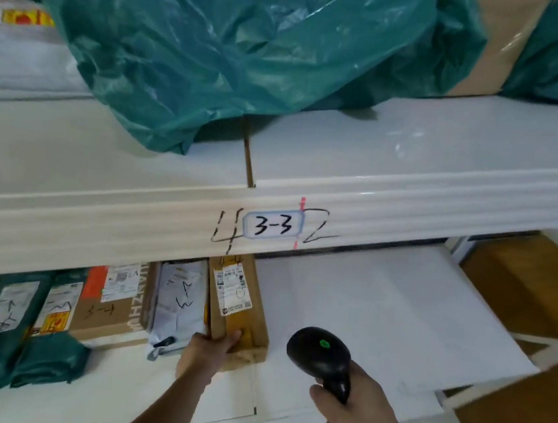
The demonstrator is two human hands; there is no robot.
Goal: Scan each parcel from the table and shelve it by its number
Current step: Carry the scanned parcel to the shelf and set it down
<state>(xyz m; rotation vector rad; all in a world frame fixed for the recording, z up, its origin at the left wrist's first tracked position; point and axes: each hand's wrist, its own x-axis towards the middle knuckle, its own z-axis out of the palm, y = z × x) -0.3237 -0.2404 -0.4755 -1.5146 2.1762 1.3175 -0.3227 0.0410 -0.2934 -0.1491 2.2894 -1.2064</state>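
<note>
A long narrow cardboard parcel [238,307] with a white shipping label lies on the lower white shelf [379,325], its far end under the shelf above. My left hand [206,351] grips its near left corner, thumb on top. My right hand [356,412] holds a black barcode scanner [322,357] by the handle, a green light showing on its head, just right of the parcel's near end. The upper shelf's front edge carries a label reading 3-3 [272,225] between handwritten 4 and 2.
Left of the held parcel stand a grey mailer marked 2-3 [180,301], a brown box [113,304] and green bags [0,330]. A big green plastic bag [225,54] sits on the upper shelf [415,150]. Brown floor [530,299] shows at right.
</note>
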